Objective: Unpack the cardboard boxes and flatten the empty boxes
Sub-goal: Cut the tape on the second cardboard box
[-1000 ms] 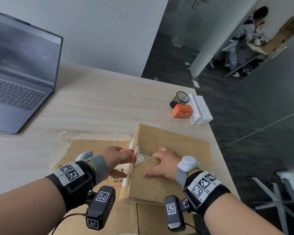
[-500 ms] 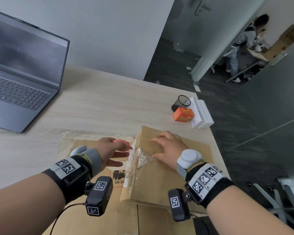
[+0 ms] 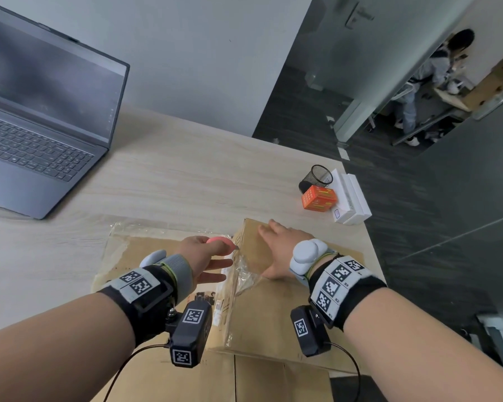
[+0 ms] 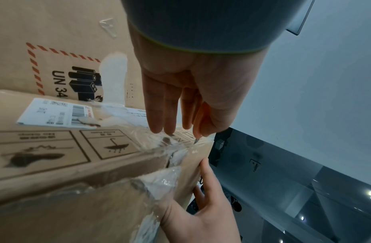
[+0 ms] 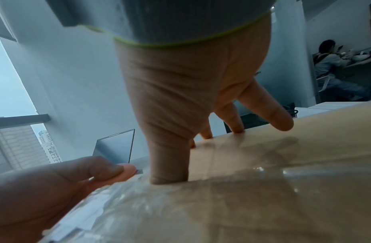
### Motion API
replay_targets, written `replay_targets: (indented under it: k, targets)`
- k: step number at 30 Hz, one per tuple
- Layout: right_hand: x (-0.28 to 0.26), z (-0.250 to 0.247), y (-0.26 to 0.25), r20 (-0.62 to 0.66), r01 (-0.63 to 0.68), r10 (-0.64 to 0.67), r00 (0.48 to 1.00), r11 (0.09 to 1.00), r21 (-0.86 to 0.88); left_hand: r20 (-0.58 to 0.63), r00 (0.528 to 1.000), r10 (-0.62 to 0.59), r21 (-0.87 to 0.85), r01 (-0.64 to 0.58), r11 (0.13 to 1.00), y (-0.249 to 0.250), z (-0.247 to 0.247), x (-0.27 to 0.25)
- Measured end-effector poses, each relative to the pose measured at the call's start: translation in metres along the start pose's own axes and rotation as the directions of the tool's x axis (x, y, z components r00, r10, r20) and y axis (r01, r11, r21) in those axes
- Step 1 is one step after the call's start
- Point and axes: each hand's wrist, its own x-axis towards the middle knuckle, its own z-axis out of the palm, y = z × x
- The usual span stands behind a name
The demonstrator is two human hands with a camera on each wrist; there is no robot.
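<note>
Right now my left hand (image 3: pixel 199 256) is pinching a small pink cutter (image 3: pixel 220 244) between thumb and forefinger, other fingers sticking out straight toward the box. The blade tip (image 4: pixel 196 141) is touching the clear tape (image 3: pixel 244 274) along the top left edge of the cardboard box (image 3: pixel 273 309), near its far corner. The left wrist view is showing that tape already torn and crinkled nearer to me along the same edge.

My right hand (image 3: pixel 279 253) is lying flat on the box top, palm down, fingers spread and straight, gripping nothing, just pressing. Its fingertips (image 5: pixel 236 129) are reaching the far edge of the lid, thumb (image 5: pixel 170 177) down beside the loose tape. So the box is sitting directly under my right hand and just to the right of my left.

The box is resting on a flattened cardboard sheet (image 3: pixel 145 256) with a red-hatched UN label (image 4: pixel 59 77), which is lying on the wooden table (image 3: pixel 172 181). A white shipping label (image 4: pixel 55 113) is stuck on the box side facing the left wrist camera.

An open laptop (image 3: pixel 41 111) is standing at the table's far left. At the far right corner a mesh pen cup (image 3: pixel 317 177), an orange carton (image 3: pixel 318 198) and white boxes (image 3: pixel 350 198) are sitting together, well apart from my hands.
</note>
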Motion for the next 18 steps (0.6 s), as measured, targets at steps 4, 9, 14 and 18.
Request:
replay_targets:
  k: [4, 9, 14, 18]
  targets:
    - [0.002, -0.003, 0.001, 0.021, 0.014, -0.014, 1.000, 1.000, -0.021, -0.013, 1.000, -0.003, -0.016, 0.003, 1.000, -0.002, 0.003, -0.001]
    - [0.003, -0.007, 0.007, 0.064, 0.033, -0.034, 0.997, 0.999, 0.028, 0.002, 1.000, -0.014, -0.068, 0.014, 0.998, -0.004, 0.003, -0.003]
    - [0.003, -0.009, 0.005, 0.067, 0.029, -0.030, 0.997, 0.999, 0.013, 0.024, 0.999, -0.023, -0.049, 0.024, 0.998, -0.006, 0.002, -0.001]
    - [0.003, -0.011, 0.006, 0.070, 0.027, -0.029, 0.997, 0.999, 0.021, 0.080, 0.996, -0.050, -0.027, 0.052, 0.998, -0.010, -0.002, 0.003]
